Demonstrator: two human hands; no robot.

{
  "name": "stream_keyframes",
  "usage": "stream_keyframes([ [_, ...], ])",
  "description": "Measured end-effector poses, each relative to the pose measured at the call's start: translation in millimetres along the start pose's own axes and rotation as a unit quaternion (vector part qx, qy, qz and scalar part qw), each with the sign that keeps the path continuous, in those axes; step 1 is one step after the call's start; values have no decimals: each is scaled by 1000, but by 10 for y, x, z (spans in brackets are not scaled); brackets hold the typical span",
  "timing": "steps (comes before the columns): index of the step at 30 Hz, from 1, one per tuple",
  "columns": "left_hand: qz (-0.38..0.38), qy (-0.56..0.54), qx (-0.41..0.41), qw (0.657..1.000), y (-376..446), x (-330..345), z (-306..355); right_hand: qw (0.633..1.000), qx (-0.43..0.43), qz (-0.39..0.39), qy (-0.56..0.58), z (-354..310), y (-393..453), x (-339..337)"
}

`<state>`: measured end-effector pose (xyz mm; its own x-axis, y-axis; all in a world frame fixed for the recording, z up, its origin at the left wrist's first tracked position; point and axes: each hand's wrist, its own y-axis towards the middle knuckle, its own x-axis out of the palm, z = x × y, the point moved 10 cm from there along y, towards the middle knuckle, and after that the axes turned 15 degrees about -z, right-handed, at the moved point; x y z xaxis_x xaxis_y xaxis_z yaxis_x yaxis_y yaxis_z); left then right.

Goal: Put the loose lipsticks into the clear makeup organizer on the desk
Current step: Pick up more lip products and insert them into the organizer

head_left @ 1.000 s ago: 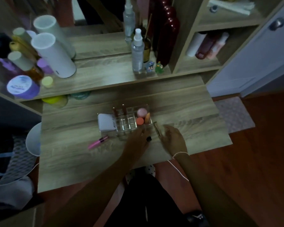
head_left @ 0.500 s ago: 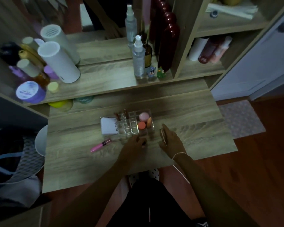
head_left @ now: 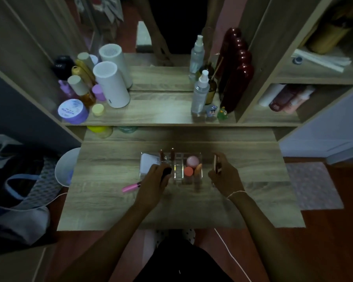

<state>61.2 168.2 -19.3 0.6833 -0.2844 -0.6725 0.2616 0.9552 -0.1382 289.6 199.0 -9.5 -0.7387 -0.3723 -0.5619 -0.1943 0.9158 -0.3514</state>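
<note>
While I am looking down at the tabletop (head_left: 110,200), a pink lipstick (head_left: 130,187) is lying loose at the far left, its long axis pointing toward my left hand (head_left: 154,181), the nearer one. That hand is closing round a dark lipstick (head_left: 166,173) at the left front of the clear organizer (head_left: 178,176). Two lipsticks are already standing in its back slots. My right hand (head_left: 224,177), just right of the organizer, is gripping a slim lipstick (head_left: 216,163) upright.
</note>
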Motion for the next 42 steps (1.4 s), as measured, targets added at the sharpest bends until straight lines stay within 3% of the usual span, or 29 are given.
stream_keyframes([
  [5, 77, -69, 16, 995, 29, -318, 19, 997, -63, -30, -12, -526, 261, 1],
  [11, 127, -143, -13, 981, 69, -436, -103, 992, -71, -84, -63, -823, 482, 210],
  [16, 115, -132, -40, 984, 116, -390, -214, 990, -44, -102, -81, -855, 583, 311],
  [22, 105, -104, -63, 987, 159, -357, -312, 989, -12, -70, -133, -854, 602, 206],
  [31, 70, -87, -80, 991, 174, -255, -412, 968, -14, -105, -227, -886, 698, 293],
  [37, 42, -47, -76, 995, 232, -235, -378, 963, 37, -144, -222, -812, 772, 375],
  [42, 10, -45, -89, 995, 233, -155, -400, 959, 30, -146, -242, -801, 812, 428],
])
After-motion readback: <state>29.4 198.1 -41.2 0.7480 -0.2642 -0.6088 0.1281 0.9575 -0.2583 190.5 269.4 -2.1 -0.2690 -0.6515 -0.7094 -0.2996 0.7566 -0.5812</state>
